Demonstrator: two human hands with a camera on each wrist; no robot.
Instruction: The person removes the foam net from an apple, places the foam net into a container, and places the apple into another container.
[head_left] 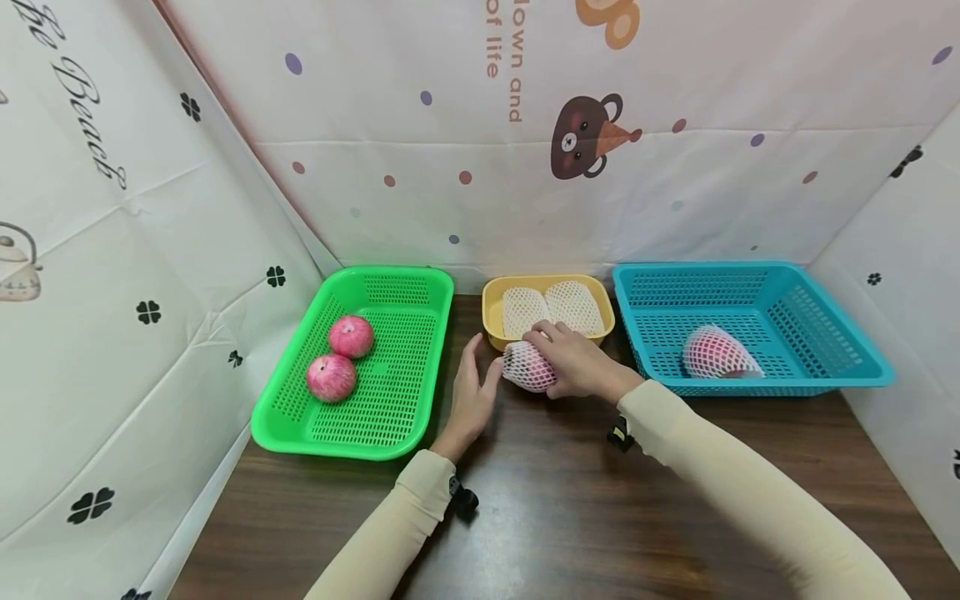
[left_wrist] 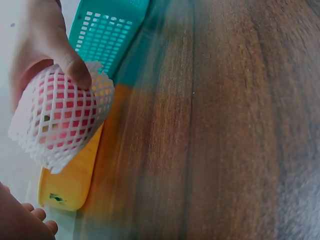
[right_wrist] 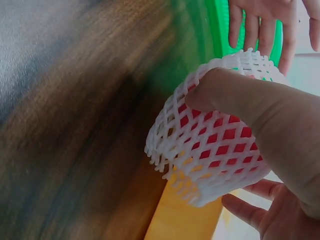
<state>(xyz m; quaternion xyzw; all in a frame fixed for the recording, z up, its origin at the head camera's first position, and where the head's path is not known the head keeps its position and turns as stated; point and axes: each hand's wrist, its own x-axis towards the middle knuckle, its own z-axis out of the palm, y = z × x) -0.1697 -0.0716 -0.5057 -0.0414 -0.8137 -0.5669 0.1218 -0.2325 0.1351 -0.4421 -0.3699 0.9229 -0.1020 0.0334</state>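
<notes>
My right hand (head_left: 576, 360) grips a round pink-red fruit in a white foam net sleeve (head_left: 527, 367), just in front of the small yellow basket (head_left: 491, 327). In the right wrist view the thumb presses on the net (right_wrist: 220, 135), and red skin shows through the mesh. My left hand (head_left: 471, 396) is beside the fruit on its left, fingers extended and holding nothing. Its fingertips show at the lower left of the left wrist view, apart from the netted fruit (left_wrist: 65, 110). Two flat white foam nets (head_left: 573, 307) lie in the yellow basket.
On the left a green basket (head_left: 427, 367) holds two bare pink-red fruits (head_left: 332, 377). A blue basket (head_left: 817, 333) on the right contains one netted fruit (head_left: 716, 352). The baskets stand on a brown wooden table (head_left: 555, 500), with a printed white cloth (head_left: 360, 192) behind.
</notes>
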